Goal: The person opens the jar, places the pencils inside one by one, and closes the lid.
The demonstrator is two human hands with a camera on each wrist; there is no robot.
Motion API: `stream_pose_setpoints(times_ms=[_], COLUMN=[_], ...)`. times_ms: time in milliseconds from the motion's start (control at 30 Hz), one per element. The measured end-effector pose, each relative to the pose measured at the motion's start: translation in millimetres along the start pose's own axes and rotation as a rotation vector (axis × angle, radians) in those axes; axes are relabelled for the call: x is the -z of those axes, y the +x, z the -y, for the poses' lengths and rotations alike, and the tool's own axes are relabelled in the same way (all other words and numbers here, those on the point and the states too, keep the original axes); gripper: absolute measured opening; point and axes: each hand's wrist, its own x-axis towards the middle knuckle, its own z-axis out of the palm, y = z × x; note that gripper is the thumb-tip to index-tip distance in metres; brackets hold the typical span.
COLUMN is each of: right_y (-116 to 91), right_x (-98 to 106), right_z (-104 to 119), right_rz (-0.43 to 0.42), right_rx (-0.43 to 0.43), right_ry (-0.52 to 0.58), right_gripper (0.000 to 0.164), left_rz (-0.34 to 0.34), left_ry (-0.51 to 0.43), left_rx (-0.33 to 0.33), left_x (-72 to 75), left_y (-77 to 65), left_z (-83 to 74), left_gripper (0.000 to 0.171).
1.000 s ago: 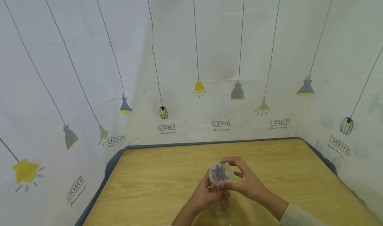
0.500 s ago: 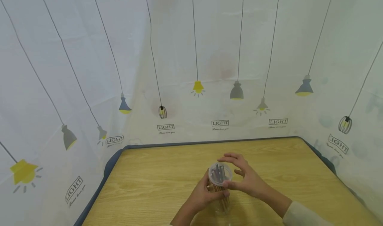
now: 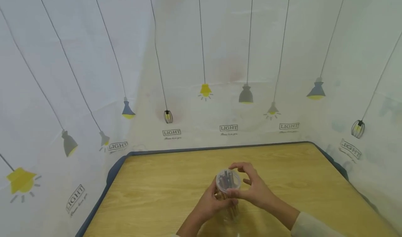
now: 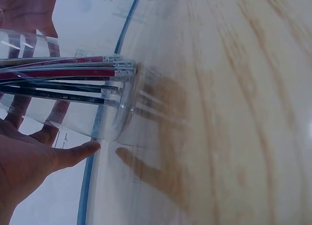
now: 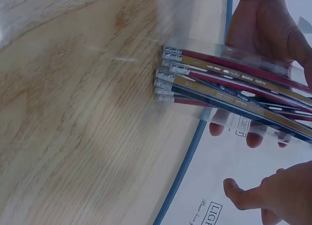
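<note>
A clear plastic jar [image 3: 231,212] with several pencils [image 5: 222,81] inside stands upright in front of me. The pencils are red, gold and dark, and their metal ends point down at the jar's base [image 4: 127,98]. My left hand [image 3: 211,202] grips the jar's side, fingers wrapped behind it. On top sits a round translucent lid [image 3: 228,181]. My right hand [image 3: 255,188] holds the lid's rim, thumb at the near edge and index finger at the far edge. The pencils' upper ends show dimly through the lid.
The jar is on a wood-grain table [image 3: 163,181] with a dark blue edge [image 3: 194,149]. White curtain [image 3: 188,55] printed with hanging lamps surrounds the table's back and sides.
Over the last second, the right fingers loosen slightly at the lid, then close on its rim again. The jar stays in the left hand, and the head view shifts slightly.
</note>
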Motion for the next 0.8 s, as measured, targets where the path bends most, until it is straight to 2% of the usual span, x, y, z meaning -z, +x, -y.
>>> stream_pose_setpoints(times_ms=[133, 233, 367, 600, 800], right_y=[-0.2, 2.5, 6.5, 6.7, 2.5], right_x=[5.3, 7.5, 6.6, -1.6, -2.7], right_z=[-5.3, -8.8, -10.3, -9.4, -10.1], right_rz=[0.046, 0.067, 0.05, -0.001, -0.027], right_rx=[0.031, 0.05, 0.042, 0.009, -0.017], right_ry=[0.006, 0.006, -0.005, 0.019, -0.009], right_gripper=[0.085, 0.081, 0.073, 0.075, 0.076], left_rz=[0.017, 0.021, 0.019, -0.017, -0.033], left_ry=[0.001, 0.003, 0.006, 0.018, 0.004], left_rx=[-0.01, -0.001, 0.012, 0.024, 0.018], left_x=[-1.5, 0.0, 3.2, 5.1, 1.1], left_y=[0.4, 0.6, 0.8, 0.3, 2.8], left_z=[1.0, -0.1, -2.8, -3.0, -1.7], left_gripper=[0.089, 0.092, 0.094, 0.095, 0.095])
